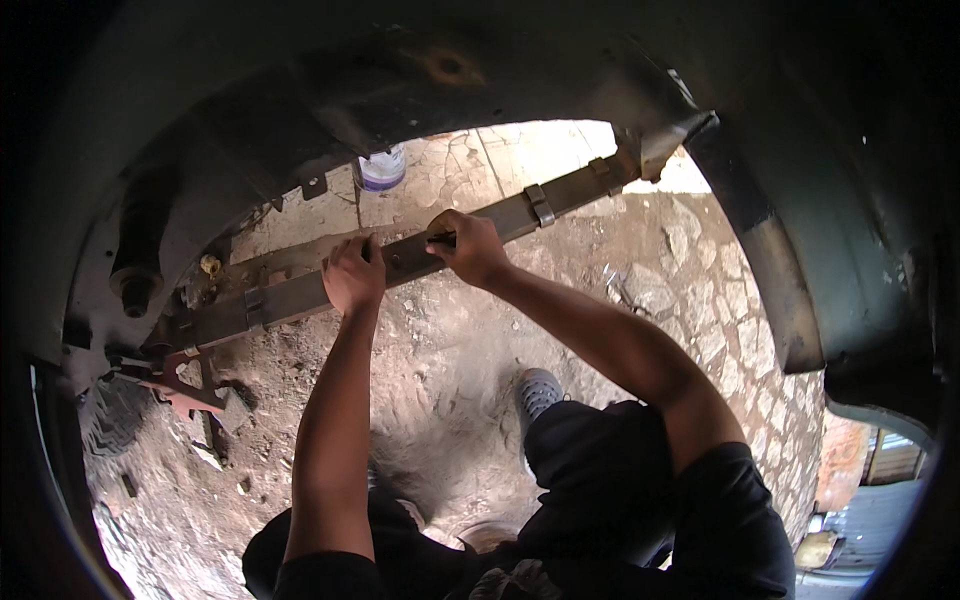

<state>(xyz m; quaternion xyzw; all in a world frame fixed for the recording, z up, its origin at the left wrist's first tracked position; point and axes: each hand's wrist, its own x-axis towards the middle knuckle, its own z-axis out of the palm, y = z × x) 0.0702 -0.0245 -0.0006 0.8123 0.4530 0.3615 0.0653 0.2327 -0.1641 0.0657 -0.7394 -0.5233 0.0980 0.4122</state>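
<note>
Your left hand (pixel 353 272) and right hand (pixel 467 245) both close around the leaf spring (pixel 300 293), which spans the wheel arch (pixel 760 250), apparently steadying it from beneath.

Plastic bottle (pixel 382 168) behind leaf spring (pixel 400 262)

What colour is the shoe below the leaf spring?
Grey, with a dotted pattern, the shoe shows best in the head view.

Cracked stone ground (pixel 690 270) bears a white jar (pixel 382 168) and debris.
</note>
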